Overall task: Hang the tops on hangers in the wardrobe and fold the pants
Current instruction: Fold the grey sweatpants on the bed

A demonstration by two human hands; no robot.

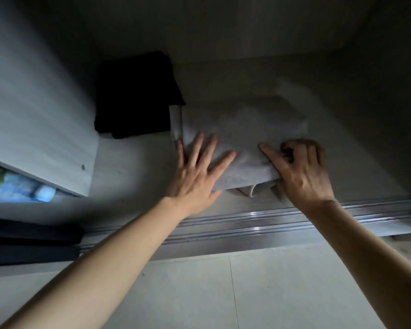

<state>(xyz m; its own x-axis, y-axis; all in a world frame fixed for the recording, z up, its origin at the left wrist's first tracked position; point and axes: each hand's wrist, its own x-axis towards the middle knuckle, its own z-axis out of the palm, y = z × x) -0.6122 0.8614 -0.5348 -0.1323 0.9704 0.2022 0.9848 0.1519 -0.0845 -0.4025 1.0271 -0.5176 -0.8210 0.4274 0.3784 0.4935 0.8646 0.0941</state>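
Note:
Folded grey pants (242, 129) lie on the floor of the wardrobe (133, 162). My left hand (197, 169) rests flat on their near left corner, fingers spread and straight. At the near right edge, my right hand (299, 169) has its forefinger stretched over the cloth while the other fingers are curled, pinching the fabric. A folded black garment (135, 96) sits to the left of the grey pants, just touching their back left corner.
A metal sliding-door track (259, 224) runs along the wardrobe's front edge. A white side panel (38, 115) stands at the left, with blue items (17, 188) behind it and dark folded cloth (31, 241) below. Pale floor tiles (247, 293) lie in front.

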